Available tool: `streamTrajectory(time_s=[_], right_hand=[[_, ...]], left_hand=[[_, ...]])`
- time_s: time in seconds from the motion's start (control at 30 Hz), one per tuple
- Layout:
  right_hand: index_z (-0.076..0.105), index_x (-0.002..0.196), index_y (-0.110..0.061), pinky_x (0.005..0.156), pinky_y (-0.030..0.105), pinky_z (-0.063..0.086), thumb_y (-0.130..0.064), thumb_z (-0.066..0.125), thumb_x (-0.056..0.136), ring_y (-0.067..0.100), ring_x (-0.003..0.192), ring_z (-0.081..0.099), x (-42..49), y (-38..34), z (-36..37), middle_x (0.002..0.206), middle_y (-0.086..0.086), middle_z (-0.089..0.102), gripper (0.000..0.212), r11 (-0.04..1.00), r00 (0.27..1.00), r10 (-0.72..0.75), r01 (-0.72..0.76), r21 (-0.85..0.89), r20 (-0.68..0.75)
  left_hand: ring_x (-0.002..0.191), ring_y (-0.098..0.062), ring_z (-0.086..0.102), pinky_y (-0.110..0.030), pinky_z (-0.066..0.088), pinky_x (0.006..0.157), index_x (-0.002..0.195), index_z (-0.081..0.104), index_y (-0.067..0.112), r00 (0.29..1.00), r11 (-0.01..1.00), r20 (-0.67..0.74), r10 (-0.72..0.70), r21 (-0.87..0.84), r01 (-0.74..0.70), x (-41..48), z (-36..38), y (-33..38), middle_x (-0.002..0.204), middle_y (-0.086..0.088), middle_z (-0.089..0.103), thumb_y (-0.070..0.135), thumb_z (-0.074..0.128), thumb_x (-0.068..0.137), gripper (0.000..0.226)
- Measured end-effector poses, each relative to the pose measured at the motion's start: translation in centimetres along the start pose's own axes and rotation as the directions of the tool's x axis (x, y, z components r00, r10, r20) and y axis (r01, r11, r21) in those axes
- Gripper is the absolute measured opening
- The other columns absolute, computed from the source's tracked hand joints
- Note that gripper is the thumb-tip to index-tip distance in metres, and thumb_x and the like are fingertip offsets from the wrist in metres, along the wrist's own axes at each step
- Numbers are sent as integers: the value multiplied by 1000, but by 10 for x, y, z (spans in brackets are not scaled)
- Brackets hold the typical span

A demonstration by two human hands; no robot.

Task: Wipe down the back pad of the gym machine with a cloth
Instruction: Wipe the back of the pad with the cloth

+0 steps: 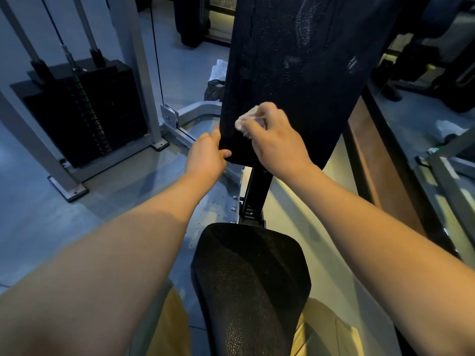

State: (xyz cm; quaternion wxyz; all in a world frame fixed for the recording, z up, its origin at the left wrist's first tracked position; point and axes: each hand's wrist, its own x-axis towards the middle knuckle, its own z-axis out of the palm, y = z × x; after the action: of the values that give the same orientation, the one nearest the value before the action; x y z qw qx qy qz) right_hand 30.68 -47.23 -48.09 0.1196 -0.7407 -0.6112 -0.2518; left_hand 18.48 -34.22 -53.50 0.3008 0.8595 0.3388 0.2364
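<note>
The black back pad (295, 60) of the gym machine stands upright ahead of me, with pale smears across its upper part. My right hand (277, 140) holds a small crumpled pale cloth (250, 118) against the pad's lower left area. My left hand (207, 154) grips the pad's lower left edge, thumb on the front face and fingers curled round the side.
The black seat pad (249, 278) lies below, between my legs, joined to the back pad by a black post (257, 191). A weight stack (84, 111) in a grey frame stands to the left. A dark bag with white paper (217, 78) sits on the floor behind.
</note>
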Motion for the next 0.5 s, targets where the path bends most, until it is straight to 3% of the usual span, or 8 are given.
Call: streamTrajectory(time_s=[0.1, 0.2, 0.33, 0.4, 0.43, 0.5], right_hand=[[63, 122, -19, 52, 37, 46, -8, 50, 92, 34, 98, 48, -1, -5, 5, 130, 16, 52, 34, 994, 992, 106, -108, -22, -68], [64, 126, -21, 67, 42, 53, -5, 42, 91, 31, 98, 47, 12, -8, 2, 123, 12, 55, 44, 998, 993, 50, -45, 52, -109], [68, 121, -15, 74, 28, 37, 0, 51, 93, 34, 94, 51, 50, -13, -5, 116, 15, 58, 36, 985, 951, 168, -152, 80, -260], [67, 123, -11, 72, 30, 39, 5, 55, 89, 34, 91, 49, 43, -25, 10, 115, 17, 58, 40, 985, 953, 167, -150, 85, -251], [65, 126, -9, 69, 34, 44, 7, 57, 86, 33, 91, 47, 29, -31, 23, 115, 17, 58, 44, 993, 977, 111, -100, 66, -182], [63, 129, -8, 63, 38, 51, 7, 63, 83, 33, 99, 45, -2, -40, 42, 118, 15, 55, 49, 997, 996, -80, 80, 4, 34]], left_hand=[[97, -25, 61, -41, 53, 86, 152, 41, 28, 999, 1000, 31, 7, 4, -7, 2, -5, -1, 105, -7, 60, 20, 69, 94, 65], [97, -22, 59, -39, 52, 87, 157, 31, 31, 998, 999, 67, 17, 30, -19, -3, -9, -7, 109, -6, 62, 25, 64, 99, 68], [104, -30, 62, -42, 53, 93, 154, 42, 22, 996, 999, 78, -41, -13, 42, -15, -4, -19, 117, -13, 65, 26, 58, 103, 53], [105, -31, 64, -37, 54, 92, 139, 61, 17, 992, 995, 98, -78, -53, 84, -20, -5, -23, 117, -12, 66, 22, 55, 103, 36], [100, -32, 66, -38, 57, 88, 122, 70, 15, 991, 993, 98, -93, -63, 99, -21, -8, -28, 110, -13, 68, 20, 53, 102, 27], [80, -32, 67, -42, 59, 77, 94, 72, 10, 989, 989, 79, -127, -63, 132, -23, -18, -35, 93, -11, 71, 17, 50, 100, 24]])
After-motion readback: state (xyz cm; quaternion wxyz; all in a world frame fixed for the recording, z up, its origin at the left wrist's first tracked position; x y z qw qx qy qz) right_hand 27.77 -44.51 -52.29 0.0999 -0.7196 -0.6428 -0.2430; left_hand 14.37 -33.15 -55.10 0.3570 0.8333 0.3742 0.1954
